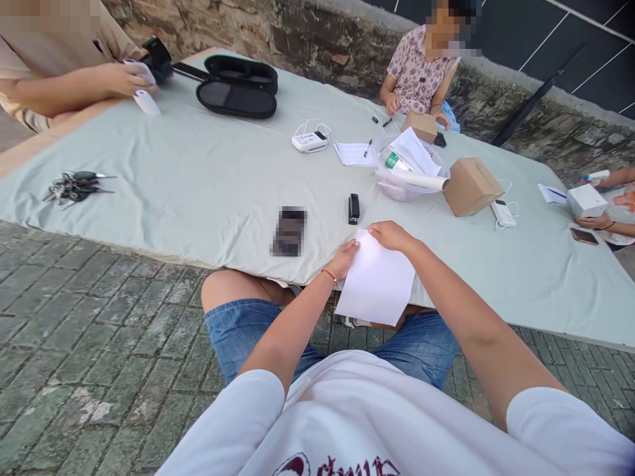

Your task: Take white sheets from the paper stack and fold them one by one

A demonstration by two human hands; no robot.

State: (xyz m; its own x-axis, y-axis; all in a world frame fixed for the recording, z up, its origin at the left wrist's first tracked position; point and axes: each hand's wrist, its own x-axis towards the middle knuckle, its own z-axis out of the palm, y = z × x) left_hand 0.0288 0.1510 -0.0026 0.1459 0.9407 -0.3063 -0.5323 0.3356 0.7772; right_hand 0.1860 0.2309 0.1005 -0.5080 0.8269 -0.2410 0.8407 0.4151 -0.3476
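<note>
A white sheet of paper [378, 281] is held over the near edge of the table, its lower part hanging above my lap. My left hand [344, 259], with a red bracelet at the wrist, pinches the sheet's left side near the top. Closed on the top edge is my right hand [391, 235], its fingers curled around the paper. Just beyond the sheet stands a small black stapler [354, 209]. To its left lies a dark phone-like object [289, 231], blurred out.
Keys [77, 187] lie at left, a black open case [237, 87] behind. A plastic basket [397, 188] with papers stands beside a cardboard box [472, 186]. White power banks [310, 141] and a notepad [353, 154] lie about. Other people sit around the cloth-covered table [208, 192].
</note>
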